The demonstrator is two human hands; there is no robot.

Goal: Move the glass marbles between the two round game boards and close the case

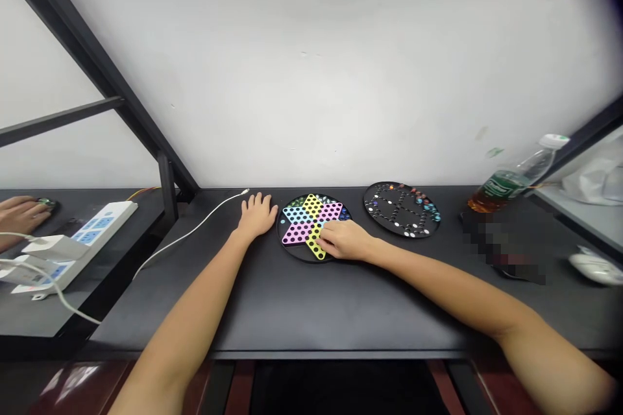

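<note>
A round black Chinese checkers board (pixel 294 248) lies on the desk before me, with a star of pink, yellow and blue perforated sections. Green and blue marbles (pixel 344 214) sit along its far rim. My right hand (pixel 344 240) rests over the right side of the star, fingers curled together and touching its lower yellow section. Whatever those fingers hold, if anything, is hidden. Left of the board, my left hand (pixel 257 215) lies flat on the desk, fingers spread, holding nothing.
Behind my right hand lies a second round black board (pixel 402 209) with coloured marbles. A bottle (pixel 506 185) of brown drink leans at the right, near a white mouse (pixel 596 267). A white cable (pixel 195 228) and a power strip (pixel 100 233) are leftward. Another person's hand (pixel 22 217) is far left.
</note>
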